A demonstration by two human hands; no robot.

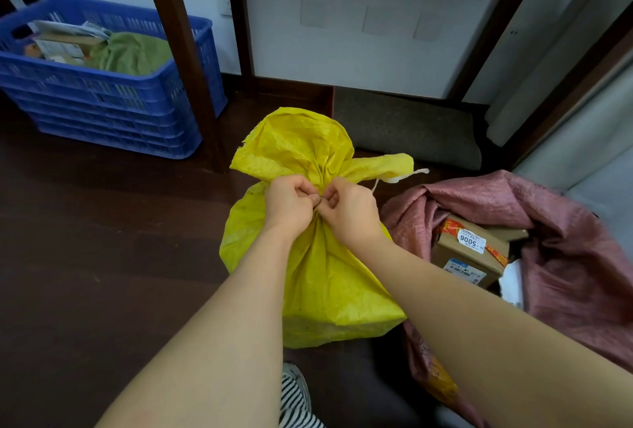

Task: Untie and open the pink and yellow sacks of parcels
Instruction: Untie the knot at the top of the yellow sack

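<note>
The yellow sack stands on the dark wooden floor, its neck gathered tight below a flared, crumpled top. Both hands meet at that neck: the left hand and the right hand are curled, fingertips pinched together on the knot, which is itself hidden between the fingers, so its state cannot be made out. A pale tie string trails away from the neck on the right side of the yellow sack, its far end frayed. Just right of the yellow sack, touching its lower side, lies the pink sack, already open with its mouth slumped wide; inside shows a cardboard box bearing a label reading 5006 (upside down from this view), and other contents beneath it are mostly covered by cloth folds and the right forearm. Behind and left of the yellow sack, well apart, sits a blue plastic crate holding a green cloth and some papers, partly blocked by a dark wooden post. Below the yellow sack, a striped garment is cut off by the frame's edge.
</note>
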